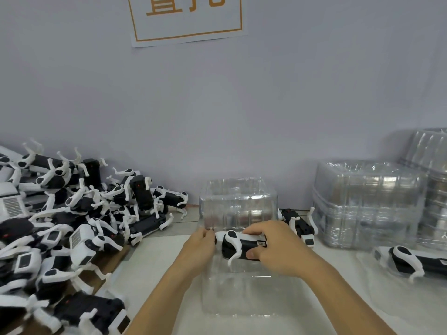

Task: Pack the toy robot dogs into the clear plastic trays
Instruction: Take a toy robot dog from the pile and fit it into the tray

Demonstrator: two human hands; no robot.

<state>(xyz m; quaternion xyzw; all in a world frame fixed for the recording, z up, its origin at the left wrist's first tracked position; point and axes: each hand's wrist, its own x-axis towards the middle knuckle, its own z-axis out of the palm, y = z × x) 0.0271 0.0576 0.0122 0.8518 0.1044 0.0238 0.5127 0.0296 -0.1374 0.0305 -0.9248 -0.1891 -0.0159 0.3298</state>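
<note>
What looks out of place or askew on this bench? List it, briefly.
The unpacked toy dogs lie in a tangled heap at the left, legs pointing every way. One stray dog lies behind the open clear tray, another at the right. Both hands, left and right, hold one dog. Nothing looks broken.

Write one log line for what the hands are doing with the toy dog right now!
both hands grip black-and-white toy robot dog | left hand at head end | right hand on body | above open clear plastic tray | not yet seated
</note>
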